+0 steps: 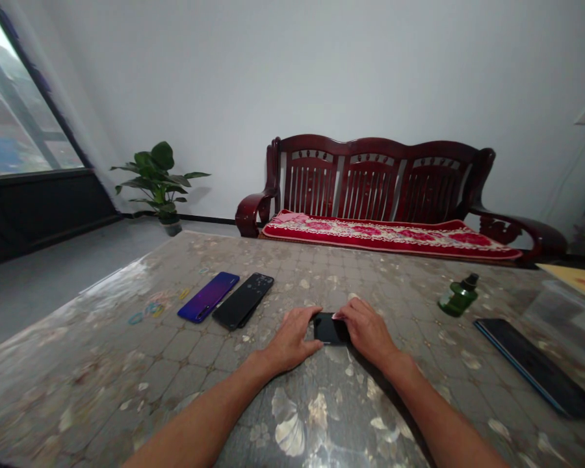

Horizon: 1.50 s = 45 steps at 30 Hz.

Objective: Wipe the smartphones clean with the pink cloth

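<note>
A small black phone (327,331) lies flat and sideways on the patterned table, its dark glossy face up. My left hand (295,333) grips its left end, with the thumb at the near edge and the fingers at the far edge. Over the phone's right end is my right hand (368,327), fingertips pinched together at the glossy surface. A small pale bit shows at those fingertips, too small to name. The fingers of my right hand hide the phone's right end.
Left of my hands lie a purple phone (208,297), a black phone (244,300) and several coloured bands (153,307). Rightward are a green spray bottle (458,298), a large dark device (536,367) and a clear box (563,318). A wooden bench (370,175) stands beyond the table (175,403).
</note>
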Tool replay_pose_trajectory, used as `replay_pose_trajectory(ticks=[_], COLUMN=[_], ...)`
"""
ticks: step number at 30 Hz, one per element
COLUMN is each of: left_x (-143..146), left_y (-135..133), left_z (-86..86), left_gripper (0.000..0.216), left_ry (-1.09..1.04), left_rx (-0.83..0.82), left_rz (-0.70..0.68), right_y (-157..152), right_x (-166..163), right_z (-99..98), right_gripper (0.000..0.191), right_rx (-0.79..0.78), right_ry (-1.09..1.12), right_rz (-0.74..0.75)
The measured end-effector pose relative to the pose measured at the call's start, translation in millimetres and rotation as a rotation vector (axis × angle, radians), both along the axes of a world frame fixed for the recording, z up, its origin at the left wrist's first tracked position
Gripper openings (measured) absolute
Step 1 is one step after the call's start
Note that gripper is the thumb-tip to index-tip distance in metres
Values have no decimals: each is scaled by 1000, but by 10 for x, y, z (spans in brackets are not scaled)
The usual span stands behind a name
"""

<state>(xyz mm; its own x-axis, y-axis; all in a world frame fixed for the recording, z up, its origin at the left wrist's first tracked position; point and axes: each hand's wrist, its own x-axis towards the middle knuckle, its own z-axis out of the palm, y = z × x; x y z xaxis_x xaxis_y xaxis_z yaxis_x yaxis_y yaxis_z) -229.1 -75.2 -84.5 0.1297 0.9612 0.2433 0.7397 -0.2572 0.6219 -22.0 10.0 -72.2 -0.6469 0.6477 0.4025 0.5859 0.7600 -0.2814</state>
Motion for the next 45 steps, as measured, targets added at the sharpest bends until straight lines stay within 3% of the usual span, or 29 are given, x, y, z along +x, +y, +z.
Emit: replay_pose_trajectory(ticks=[4,10,16,26,34,41,45], left_x=[-9,-9,-12,3,8,0,2], left_y=[0,4,19,-6,-18,-24,-29], left_z=[-8,-7,-40,36,61,68,79], left_gripper=[65,65,64,62,63,60,60], left_ry=[-2,17,-1,-9,4,-3,7], left_rx=[2,7,15,4,-11,-11,-19], left_rz=[-12,-8,-12,-1,-3,-6,-7], right_y=[-75,23,-68,103,-24,66,-47], right_x=[-79,-9,-35,68,278,435,405], right_z=[26,65,86,165,145,70,63], right_gripper=[29,28,28,30,28,28,27], right_rx=[-11,-8,-75,-70,-74,-13,-49], right_ry=[-23,-61,-66,-138,-129,-44,-15], right_rz=[87,-105,83,3,170,-77,57])
